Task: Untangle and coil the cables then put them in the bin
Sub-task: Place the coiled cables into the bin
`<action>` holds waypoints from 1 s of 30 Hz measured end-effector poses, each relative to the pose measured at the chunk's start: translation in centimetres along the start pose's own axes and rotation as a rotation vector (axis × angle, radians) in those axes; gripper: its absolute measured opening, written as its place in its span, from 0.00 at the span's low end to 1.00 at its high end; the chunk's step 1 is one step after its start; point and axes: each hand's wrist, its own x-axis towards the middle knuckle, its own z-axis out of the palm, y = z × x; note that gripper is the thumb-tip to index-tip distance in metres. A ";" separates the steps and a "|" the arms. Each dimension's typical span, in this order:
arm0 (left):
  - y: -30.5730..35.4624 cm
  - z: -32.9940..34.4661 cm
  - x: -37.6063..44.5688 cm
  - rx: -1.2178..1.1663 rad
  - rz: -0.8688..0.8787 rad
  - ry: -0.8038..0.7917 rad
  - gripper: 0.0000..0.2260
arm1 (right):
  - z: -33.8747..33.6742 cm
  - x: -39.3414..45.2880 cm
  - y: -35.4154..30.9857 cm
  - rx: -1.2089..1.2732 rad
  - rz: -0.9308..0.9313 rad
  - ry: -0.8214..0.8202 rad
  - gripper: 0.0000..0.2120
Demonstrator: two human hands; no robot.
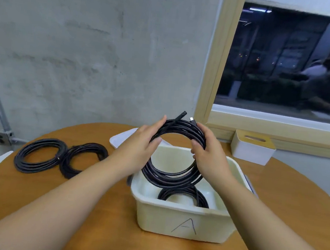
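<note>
Black coil (174,156) in both hands' grip over bin (183,221), two coils (60,156) beside.

arms – two, bare to the elbows | left hand (141,142) – no glove | right hand (207,153) – no ring

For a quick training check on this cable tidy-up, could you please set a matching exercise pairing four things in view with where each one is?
Things:
1. held cable coil
2. second cable coil
3. two coils
4. tissue box

Places:
a. on the table, left of the bin
b. by the window sill, at the table's far right
c. gripped upright by both hands over the bin
d. lying in the bottom of the bin

Pairs: 1-c, 2-d, 3-a, 4-b. The left hand and right hand hold opposite sides.
</note>
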 end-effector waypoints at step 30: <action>-0.2 9.4 1.1 0.139 -0.304 -0.518 0.32 | -2.6 -0.5 7.6 -0.552 0.207 -0.479 0.28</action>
